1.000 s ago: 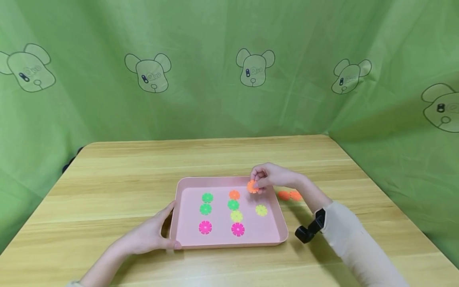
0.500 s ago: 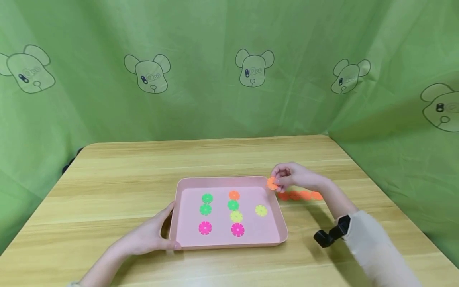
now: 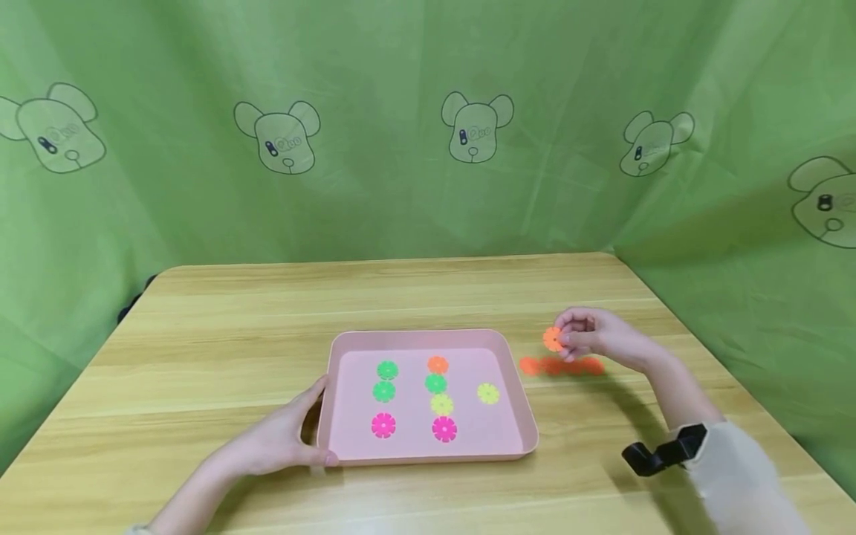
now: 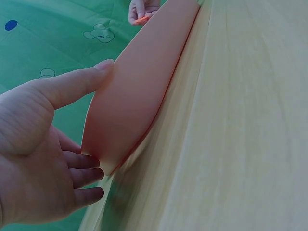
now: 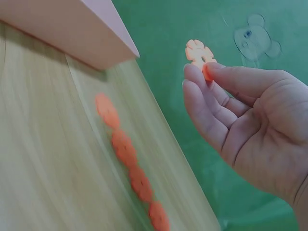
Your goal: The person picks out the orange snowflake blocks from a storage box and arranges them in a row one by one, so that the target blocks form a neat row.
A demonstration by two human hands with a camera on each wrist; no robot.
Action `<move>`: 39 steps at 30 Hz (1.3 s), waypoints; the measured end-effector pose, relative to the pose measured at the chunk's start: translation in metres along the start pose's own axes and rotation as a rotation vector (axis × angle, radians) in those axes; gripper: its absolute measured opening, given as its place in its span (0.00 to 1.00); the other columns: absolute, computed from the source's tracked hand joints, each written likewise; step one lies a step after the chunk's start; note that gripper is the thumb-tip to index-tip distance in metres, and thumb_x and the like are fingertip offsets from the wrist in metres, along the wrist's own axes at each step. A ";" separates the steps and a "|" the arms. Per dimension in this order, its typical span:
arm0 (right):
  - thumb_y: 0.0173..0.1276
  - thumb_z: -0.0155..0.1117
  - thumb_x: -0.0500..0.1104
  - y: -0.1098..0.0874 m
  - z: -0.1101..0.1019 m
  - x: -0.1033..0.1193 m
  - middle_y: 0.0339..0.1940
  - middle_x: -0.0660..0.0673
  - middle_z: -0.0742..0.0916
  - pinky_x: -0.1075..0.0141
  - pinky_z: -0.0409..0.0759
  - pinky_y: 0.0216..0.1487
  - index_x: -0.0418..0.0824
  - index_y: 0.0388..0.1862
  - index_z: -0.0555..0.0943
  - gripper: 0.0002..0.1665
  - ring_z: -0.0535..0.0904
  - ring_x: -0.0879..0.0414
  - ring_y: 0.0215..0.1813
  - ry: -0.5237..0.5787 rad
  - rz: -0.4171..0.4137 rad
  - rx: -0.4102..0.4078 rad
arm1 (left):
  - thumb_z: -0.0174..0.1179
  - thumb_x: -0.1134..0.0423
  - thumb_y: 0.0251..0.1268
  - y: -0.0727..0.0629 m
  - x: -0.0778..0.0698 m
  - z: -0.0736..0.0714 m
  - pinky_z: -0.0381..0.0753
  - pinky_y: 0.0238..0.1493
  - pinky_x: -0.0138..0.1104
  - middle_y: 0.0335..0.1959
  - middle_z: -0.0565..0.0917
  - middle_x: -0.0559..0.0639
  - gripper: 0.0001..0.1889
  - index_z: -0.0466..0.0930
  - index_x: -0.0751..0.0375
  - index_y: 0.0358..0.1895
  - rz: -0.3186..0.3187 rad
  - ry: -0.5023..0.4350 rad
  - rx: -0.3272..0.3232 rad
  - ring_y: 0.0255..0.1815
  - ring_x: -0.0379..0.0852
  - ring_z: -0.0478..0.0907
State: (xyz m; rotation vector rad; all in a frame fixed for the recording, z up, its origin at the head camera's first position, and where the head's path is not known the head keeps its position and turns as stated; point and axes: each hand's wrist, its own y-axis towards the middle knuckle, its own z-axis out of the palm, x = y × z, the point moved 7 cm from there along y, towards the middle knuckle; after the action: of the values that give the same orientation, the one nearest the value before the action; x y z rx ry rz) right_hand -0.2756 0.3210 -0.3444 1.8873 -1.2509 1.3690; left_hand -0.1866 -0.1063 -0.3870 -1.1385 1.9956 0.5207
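Note:
A pink tray (image 3: 414, 339) lies on the table, with several flower-shaped plastic discs in green, pink, yellow and orange inside. At its left side my left hand (image 3: 281, 437) touches the near left corner, the thumb on the front wall and the fingers spread along the side. In the left wrist view that thumb rests against the tray wall (image 4: 139, 82). To the right of the tray, my right hand (image 3: 602, 338) pinches an orange flower-shaped disc (image 5: 198, 54) between thumb and fingers. It hovers above a row of orange discs (image 5: 124, 148) on the table.
Inside the tray, an orange disc (image 3: 438, 365) heads the middle column, and a single yellow disc (image 3: 488, 394) lies to the right. A green curtain (image 3: 374, 208) stands behind the wooden table (image 3: 267, 312) and along its right side.
My right hand has moved right with the orange disc, from above the tray's far right corner to over the row of orange discs. The left hand stays at the tray.

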 end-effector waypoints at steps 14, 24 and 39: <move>0.69 0.53 0.32 -0.039 -0.046 -0.037 0.37 0.46 0.82 0.63 0.81 0.42 0.32 0.46 0.69 0.09 0.82 0.51 0.39 0.144 0.024 -0.160 | 0.72 0.49 0.42 0.001 0.000 0.000 0.54 0.64 0.56 0.69 0.54 0.69 0.60 0.42 0.73 0.71 0.011 -0.030 0.011 0.67 0.62 0.55; 0.70 0.53 0.34 -0.054 -0.066 -0.062 0.37 0.47 0.83 0.65 0.81 0.41 0.32 0.47 0.70 0.09 0.82 0.55 0.39 0.174 0.073 -0.257 | 0.72 0.48 0.42 0.001 0.001 0.001 0.55 0.64 0.56 0.69 0.55 0.69 0.60 0.42 0.72 0.71 0.004 -0.014 0.011 0.67 0.62 0.55; 0.68 0.58 0.38 -0.060 -0.081 -0.094 0.32 0.56 0.83 0.68 0.80 0.36 0.33 0.44 0.77 0.10 0.79 0.63 0.34 0.057 0.189 -0.359 | 0.72 0.49 0.43 0.001 0.000 0.002 0.55 0.63 0.56 0.69 0.55 0.69 0.59 0.41 0.73 0.71 0.010 -0.032 0.013 0.67 0.61 0.56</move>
State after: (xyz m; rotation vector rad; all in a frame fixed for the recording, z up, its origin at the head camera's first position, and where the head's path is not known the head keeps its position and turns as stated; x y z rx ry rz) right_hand -0.2677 0.4495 -0.3932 1.5073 -1.5598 1.1830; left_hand -0.1868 -0.1044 -0.3881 -1.1063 1.9755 0.5268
